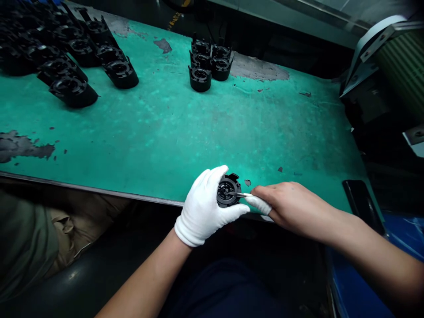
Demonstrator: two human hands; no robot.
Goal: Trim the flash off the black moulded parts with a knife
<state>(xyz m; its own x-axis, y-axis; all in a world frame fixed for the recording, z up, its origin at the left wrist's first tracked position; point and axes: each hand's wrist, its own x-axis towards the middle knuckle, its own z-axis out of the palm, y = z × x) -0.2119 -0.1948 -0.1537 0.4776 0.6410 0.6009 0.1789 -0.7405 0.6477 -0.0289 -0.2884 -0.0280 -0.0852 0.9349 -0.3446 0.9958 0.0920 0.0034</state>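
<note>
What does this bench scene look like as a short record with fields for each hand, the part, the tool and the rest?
left hand: white-gloved left hand grips a round black plastic part at the near table edge
right hand: bare right hand, one finger covered in white, pinches a thin metal tool
tool: tip inside the part
table: worn green table
rest: small group of black parts in the middle; rows of black parts far left; phone at right

Our gloved left hand (207,207) covers the near and left side of the round black part (228,191), so we cannot see how much of it lies behind the glove. Right of that part, the handle of the thin tool (243,194) vanishes inside our right hand (291,205). Far left of it, the rows of black parts (49,48) are cut off by the frame edge.
</note>
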